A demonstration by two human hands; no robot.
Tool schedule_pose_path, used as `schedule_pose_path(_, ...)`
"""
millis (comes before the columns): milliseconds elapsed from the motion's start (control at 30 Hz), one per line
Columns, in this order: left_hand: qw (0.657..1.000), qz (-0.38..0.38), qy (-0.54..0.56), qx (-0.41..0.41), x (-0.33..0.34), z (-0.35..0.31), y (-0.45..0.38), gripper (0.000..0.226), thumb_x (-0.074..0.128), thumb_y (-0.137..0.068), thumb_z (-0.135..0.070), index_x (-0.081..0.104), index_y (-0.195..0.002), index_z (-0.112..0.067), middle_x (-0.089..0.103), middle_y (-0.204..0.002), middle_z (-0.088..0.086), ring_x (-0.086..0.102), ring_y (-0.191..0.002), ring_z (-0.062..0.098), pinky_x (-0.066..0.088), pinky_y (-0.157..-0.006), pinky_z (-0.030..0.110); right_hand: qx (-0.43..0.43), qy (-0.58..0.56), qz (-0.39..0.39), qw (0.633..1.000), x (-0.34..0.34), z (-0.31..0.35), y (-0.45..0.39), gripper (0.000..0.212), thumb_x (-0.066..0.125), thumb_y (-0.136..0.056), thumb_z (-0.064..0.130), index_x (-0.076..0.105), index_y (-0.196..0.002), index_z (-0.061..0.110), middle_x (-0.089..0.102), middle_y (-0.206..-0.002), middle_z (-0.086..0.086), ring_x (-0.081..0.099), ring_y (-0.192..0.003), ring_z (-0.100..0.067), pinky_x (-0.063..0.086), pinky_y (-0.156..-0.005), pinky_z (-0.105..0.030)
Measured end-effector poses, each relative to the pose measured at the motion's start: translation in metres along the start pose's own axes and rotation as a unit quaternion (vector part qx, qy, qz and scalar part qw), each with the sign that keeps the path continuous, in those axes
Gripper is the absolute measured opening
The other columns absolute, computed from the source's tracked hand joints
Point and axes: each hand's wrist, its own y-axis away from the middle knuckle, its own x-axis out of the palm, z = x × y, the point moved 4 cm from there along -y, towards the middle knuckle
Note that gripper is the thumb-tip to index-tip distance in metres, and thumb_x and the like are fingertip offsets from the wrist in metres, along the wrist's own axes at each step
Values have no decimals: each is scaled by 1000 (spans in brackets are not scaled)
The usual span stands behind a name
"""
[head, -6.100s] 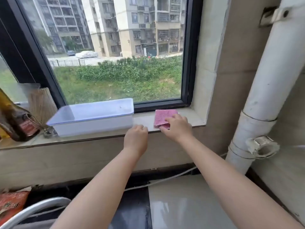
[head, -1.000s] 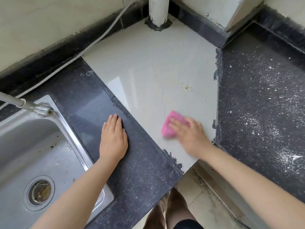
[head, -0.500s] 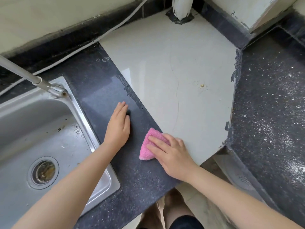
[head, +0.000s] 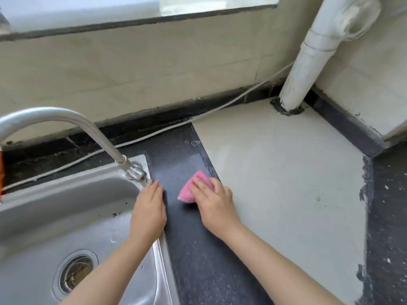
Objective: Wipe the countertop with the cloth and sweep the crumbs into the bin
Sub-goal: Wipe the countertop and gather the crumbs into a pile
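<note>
Wiping is the step in hand: the folded pink fuzzy cloth [head: 193, 187] is pressed flat onto the dark speckled stone countertop strip [head: 198, 243] by the right hand [head: 214, 204], whose fingers are laid fairly straight over the cloth's near half rather than curled round it. The cloth lies just beside the seam where the dark strip meets the pale glossy tile panel [head: 286, 183]. The left hand [head: 148, 211] is rested palm-down, fingers straight and together, across the edge of the stainless steel sink [head: 44, 216] and the dark strip; nothing is held by it. It lies just in front of the base of the curved metal tap [head: 66, 119], with a narrow gap of dark stone left between it and the cloth.

White specks are seen on the far-right dark counter [head: 387, 216], and a small yellowish fleck [head: 317, 198] on the pale panel. These areas are judged not yet wiped, so the task is taken to be at an early stage. No bin is in view.

The next move is judged to call for steady downward pressure and a gathering stroke, so that debris is collected rather than scattered into the sink or off the front edge.
</note>
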Motion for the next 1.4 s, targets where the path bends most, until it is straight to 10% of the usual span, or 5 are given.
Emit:
schedule_pose_path(433,999,-7,-33,42,10,-14,-34,45,31,-74,-9,66,-94,11,68,-98,23,65,-92,40,53,-66,51,370,86,72,922,-27,-150,0,39,39,-95,11,42,-134,14,39,-143,-1,34,-119,-34,29,-96,-40)
schedule_pose_path(633,999,-14,-38,13,26,-33,-74,45,30,-70,-6,66,-93,11,67,-99,26,64,-93,42,51,-71,53,134,57,20,989,-15,-72,-70,37,42,-72,17,70,-96,14,72,-98,-1,63,-70,-31,48,-49,-34)
schedule_pose_path(833,995,4,-78,-62,37,-23,-99,38,36,-72,-3,63,-95,11,64,-104,28,60,-102,44,47,-79,55,80,-6,179,981,42,-61,-124,39,33,-97,26,35,-136,31,25,-149,15,27,-125,-25,30,-91,-34)
schedule_pose_path(1167,993,-24,-106,-50,42,-20,-98,43,32,-78,-11,63,-103,7,64,-111,22,58,-108,37,33,-99,40,344,0,49,938,-18,-183,-57,38,46,-93,10,48,-131,11,48,-137,-6,40,-107,-39,36,-90,-42)
schedule_pose_path(1400,995,-22,-88,-51,42,-17,-100,44,32,-82,-12,60,-105,12,61,-112,27,57,-107,43,30,-91,51,80,-14,122,989,44,-83,-152,40,39,-93,20,44,-133,22,40,-143,4,37,-119,-32,31,-82,-35)
